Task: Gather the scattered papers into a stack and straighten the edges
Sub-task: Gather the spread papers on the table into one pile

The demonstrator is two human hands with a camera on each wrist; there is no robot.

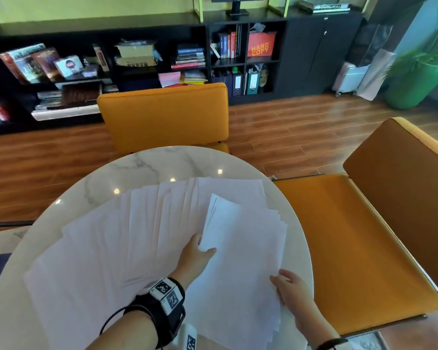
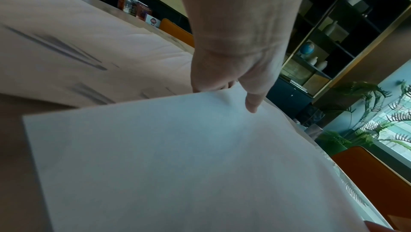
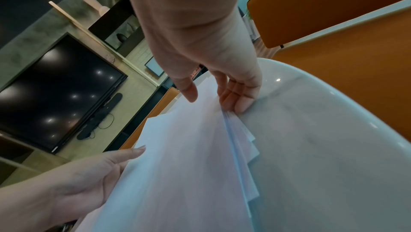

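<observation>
White papers (image 1: 142, 238) are lying fanned in overlapping sheets across the round marble table (image 1: 147, 160), running out near its right rim. The left hand (image 1: 196, 253) is pinching a few lifted sheets (image 1: 223, 221) between thumb and fingers, while the right hand (image 1: 288, 286) is gripping the fan's right edge — thumb on top, fingers curled beneath. The risk, as I judge it: loose sheets sliding on the glossy top toward the orange chair (image 1: 359, 251) — or creasing under a tight pinch.
</observation>
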